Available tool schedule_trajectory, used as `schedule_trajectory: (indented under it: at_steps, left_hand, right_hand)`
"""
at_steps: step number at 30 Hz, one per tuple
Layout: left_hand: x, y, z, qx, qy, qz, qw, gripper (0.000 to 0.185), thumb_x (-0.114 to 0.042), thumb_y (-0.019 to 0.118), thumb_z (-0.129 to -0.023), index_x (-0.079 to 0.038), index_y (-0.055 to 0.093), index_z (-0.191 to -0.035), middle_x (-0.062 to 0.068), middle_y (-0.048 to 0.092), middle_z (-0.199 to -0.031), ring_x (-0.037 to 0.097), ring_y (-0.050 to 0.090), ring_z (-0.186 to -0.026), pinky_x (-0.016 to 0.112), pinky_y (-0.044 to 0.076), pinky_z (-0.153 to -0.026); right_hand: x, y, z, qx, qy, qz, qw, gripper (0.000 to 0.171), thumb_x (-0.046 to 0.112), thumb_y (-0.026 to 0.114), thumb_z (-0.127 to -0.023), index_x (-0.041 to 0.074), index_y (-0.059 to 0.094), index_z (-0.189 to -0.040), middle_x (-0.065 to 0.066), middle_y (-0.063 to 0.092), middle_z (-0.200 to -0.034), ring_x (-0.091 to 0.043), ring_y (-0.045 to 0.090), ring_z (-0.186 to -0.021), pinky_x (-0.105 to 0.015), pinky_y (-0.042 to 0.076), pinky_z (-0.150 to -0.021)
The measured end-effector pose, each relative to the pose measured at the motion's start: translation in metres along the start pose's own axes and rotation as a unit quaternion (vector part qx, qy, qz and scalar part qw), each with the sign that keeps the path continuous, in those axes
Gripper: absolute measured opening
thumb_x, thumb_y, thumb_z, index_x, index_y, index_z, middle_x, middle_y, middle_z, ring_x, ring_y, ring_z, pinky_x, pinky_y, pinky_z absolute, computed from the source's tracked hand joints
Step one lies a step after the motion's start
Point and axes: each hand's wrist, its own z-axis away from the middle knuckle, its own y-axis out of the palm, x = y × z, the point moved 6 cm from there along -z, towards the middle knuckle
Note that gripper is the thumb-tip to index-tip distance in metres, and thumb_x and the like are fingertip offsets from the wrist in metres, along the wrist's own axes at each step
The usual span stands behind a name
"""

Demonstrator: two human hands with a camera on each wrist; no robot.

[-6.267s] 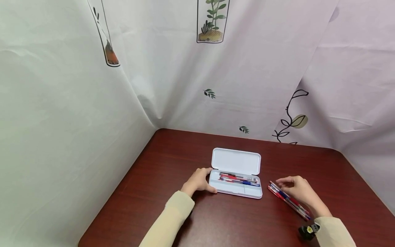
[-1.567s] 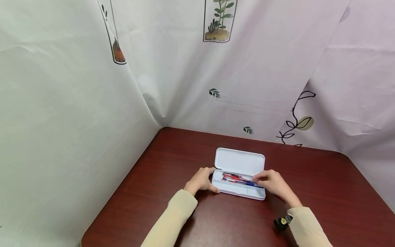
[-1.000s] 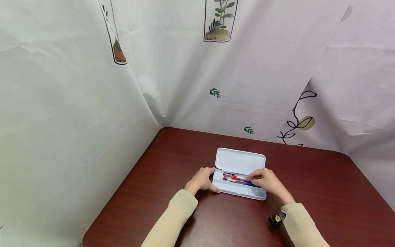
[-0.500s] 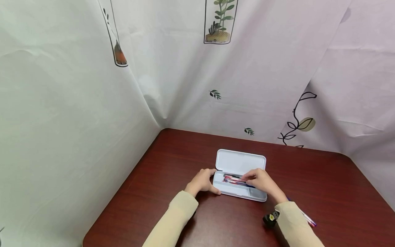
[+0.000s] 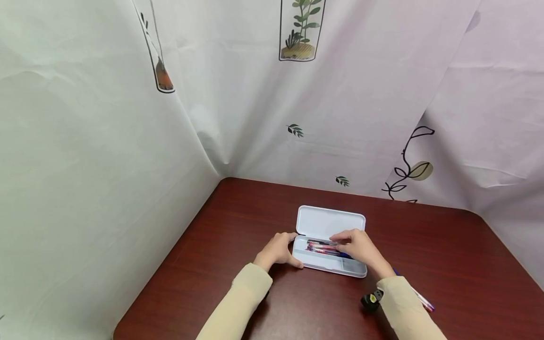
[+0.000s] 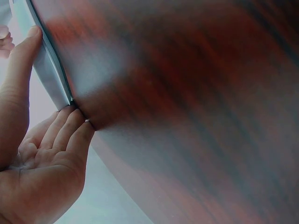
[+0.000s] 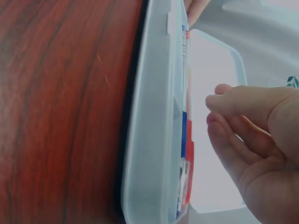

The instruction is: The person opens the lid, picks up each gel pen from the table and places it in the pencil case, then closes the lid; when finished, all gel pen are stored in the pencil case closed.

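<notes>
Your left hand [image 5: 276,249] grips the left end of the open pencil case [image 5: 329,264], thumb on the near wall, fingers round the corner; I'd say that's to keep it from sliding. Your right hand [image 5: 357,245] hovers over the pens [image 5: 319,247] in the tray, fingers loosely curled, holding nothing I can see. One stray pen [image 5: 422,302] lies on the table [image 5: 459,264] behind your right sleeve.

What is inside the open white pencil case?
The pencil case holds red and blue pens in its long compartment. The right hand covers their right ends, so the count is unclear. The small front compartment looks empty.
</notes>
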Motion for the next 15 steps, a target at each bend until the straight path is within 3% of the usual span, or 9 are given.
schedule_trajectory:
  at_steps: [10, 15]
  left_hand:
    - [0.001, 0.0, -0.002, -0.002, -0.003, -0.001, 1.0, 0.078, -0.033, 0.096, -0.055, -0.01, 0.065, -0.122, 0.005, 0.07, -0.112, 0.019, 0.063, -0.101, 0.034, 0.05, -0.093]
    - [0.001, 0.001, -0.002, 0.0, -0.003, -0.001, 1.0, 0.078, -0.034, 0.096, -0.055, -0.01, 0.065, -0.122, 0.005, 0.07, -0.112, 0.02, 0.063, -0.102, 0.034, 0.05, -0.093]
  right_hand:
    - [-0.006, -0.009, 0.003, -0.005, 0.049, -0.004, 0.999, 0.016, 0.007, 0.073, -0.085, 0.008, 0.078, -0.1, -0.007, 0.073, -0.097, -0.015, 0.061, -0.081, -0.03, 0.056, -0.073]
    - [-0.006, -0.012, 0.005, -0.004, 0.053, -0.011, 0.999, 0.014, 0.008, 0.073, -0.086, 0.007, 0.077, -0.099, -0.007, 0.073, -0.093, -0.014, 0.061, -0.078, -0.029, 0.056, -0.072]
